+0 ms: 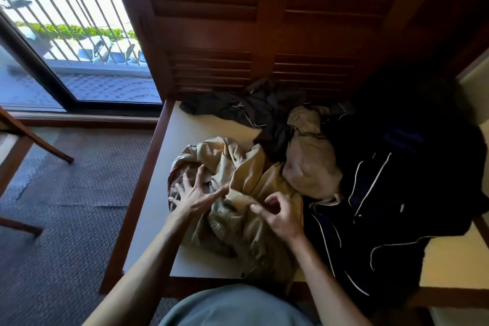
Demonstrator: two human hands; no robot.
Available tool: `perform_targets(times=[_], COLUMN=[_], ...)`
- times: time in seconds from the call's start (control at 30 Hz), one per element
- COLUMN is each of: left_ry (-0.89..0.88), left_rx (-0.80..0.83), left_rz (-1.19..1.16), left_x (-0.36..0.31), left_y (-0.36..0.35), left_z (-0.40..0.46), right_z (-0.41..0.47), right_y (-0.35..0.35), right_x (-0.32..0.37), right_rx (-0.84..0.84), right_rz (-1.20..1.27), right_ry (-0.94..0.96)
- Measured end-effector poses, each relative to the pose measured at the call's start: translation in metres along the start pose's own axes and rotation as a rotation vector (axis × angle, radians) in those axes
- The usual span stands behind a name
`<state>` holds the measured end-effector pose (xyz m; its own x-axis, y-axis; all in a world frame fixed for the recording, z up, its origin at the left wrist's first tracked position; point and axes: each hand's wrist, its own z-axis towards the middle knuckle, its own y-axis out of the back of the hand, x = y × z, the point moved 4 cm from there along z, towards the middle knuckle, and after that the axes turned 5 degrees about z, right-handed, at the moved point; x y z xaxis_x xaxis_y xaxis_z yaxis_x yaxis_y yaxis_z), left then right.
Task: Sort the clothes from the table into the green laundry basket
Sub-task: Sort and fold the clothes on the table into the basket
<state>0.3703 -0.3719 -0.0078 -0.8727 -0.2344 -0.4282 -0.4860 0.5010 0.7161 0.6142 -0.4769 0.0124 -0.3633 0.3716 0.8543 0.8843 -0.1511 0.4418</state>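
Left hand (pixel 194 197) lies splayed, fingers straight, on the tan garment (pixel 246 182); right hand (pixel 280 213) hovers half-curled, gripping nothing. Best gather one garment only — bunch it fully before lifting. No green basket shows on the table (pixel 169 145).

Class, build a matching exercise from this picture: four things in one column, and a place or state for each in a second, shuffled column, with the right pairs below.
Things:
1. left hand
2. right hand
3. navy jacket with white piping
4. dark grey garment

Places or states:
A. at the far edge of the table, by the louvred wooden panel
B. fingers spread over the beige garment
C. on the right side of the table
D. fingers curled above beige cloth

Pairs: 1-B, 2-D, 3-C, 4-A
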Motion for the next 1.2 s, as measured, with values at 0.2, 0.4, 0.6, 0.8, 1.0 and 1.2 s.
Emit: perform_targets(times=[0.2,0.4,0.6,0.8,1.0,1.2], left_ry=[0.043,-0.108,0.005,0.04,-0.065,-0.155], left_rx=[0.008,-0.097,-0.327,-0.362,-0.445,-0.311], left_rz=[-0.025,-0.523,-0.597,-0.577,-0.361,-0.279], left_x=[-0.005,-0.005,0.023,0.042,-0.022,-0.093], left_y=[-0.022,-0.006,0.036,0.056,0.072,0.076], left_z=[0.002,0.008,0.004,0.015,0.015,0.049], right_z=[0.001,0.021,0.039,0.072,0.129,0.188], right_y=[-0.015,-0.048,-0.094,-0.056,0.012,0.036], right_x=[-0.02,0.021,0.083,0.092,0.079,0.106], right_rx=[0.043,0.194,0.338,0.135,-0.062,-0.077], right_rz=[0.084,0.223,0.156,0.103,0.1,-0.015], right_ry=[-0.347,-0.281,-0.077,-0.03,-0.076,-0.018])
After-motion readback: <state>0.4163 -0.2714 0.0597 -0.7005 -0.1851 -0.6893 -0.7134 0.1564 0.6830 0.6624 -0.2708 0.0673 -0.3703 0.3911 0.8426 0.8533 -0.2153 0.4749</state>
